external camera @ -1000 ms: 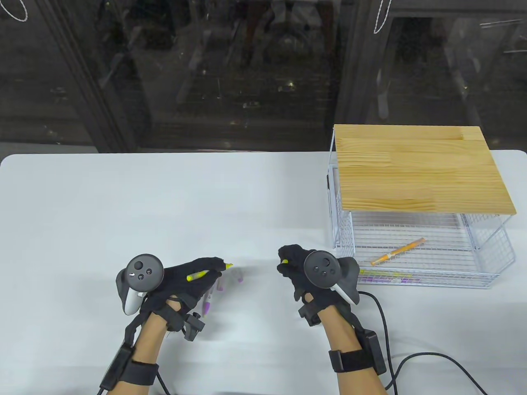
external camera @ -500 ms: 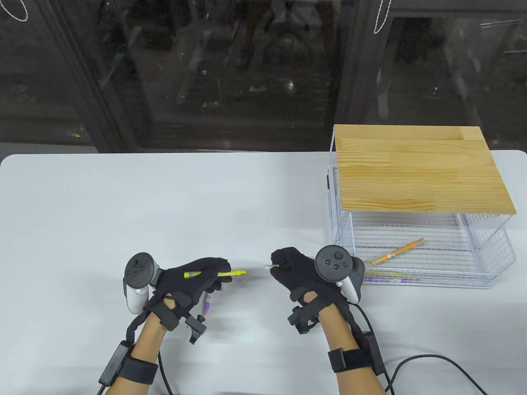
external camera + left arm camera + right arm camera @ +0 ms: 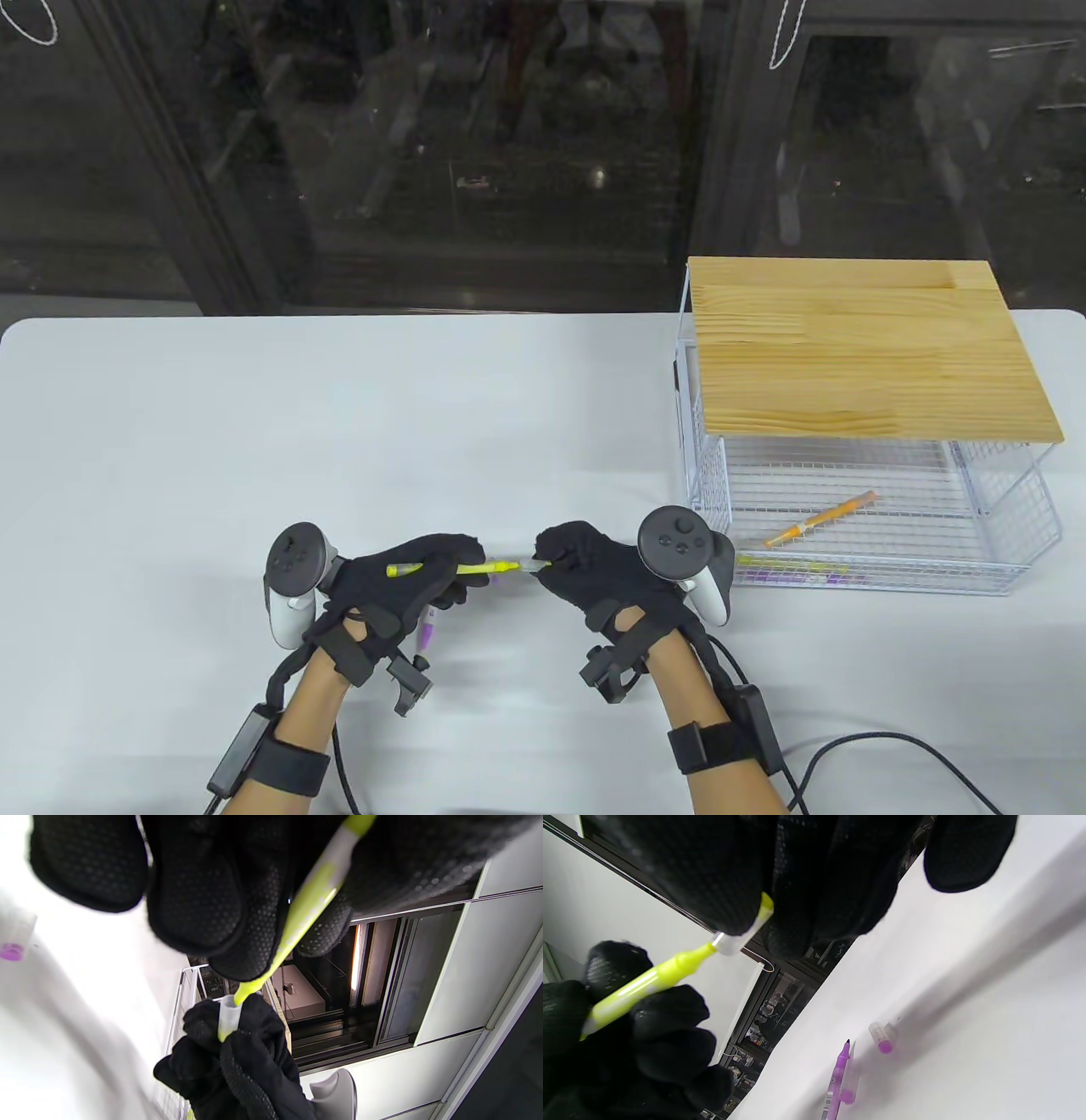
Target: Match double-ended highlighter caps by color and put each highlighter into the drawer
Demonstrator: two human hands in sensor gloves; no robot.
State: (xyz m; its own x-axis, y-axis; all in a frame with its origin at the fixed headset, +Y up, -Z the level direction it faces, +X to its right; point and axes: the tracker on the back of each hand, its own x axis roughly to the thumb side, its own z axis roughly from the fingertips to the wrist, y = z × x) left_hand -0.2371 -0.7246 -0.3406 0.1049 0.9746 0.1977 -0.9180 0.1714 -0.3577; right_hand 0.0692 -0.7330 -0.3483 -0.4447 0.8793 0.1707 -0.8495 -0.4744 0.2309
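No legible writing shows. The left hand (image 3: pixel 399 586) grasps a slim yellow highlighter (image 3: pixel 458 567); its tip meets the clear plastic cap (image 3: pixel 229 1017) pinched in the right hand (image 3: pixel 594 569) fingers. A purple highlighter (image 3: pixel 835 1082) lies on the worktop (image 3: pixel 339 407) beneath the left fingers.

Both hands wear black gloves with tiny bumps on the fingers (image 3: pixel 199 908). The left hand (image 3: pixel 399 586) and right hand (image 3: pixel 594 573) each carry a round dark tracker with a white handle. Black straps wrap the wrists, and thin black cables hang down.
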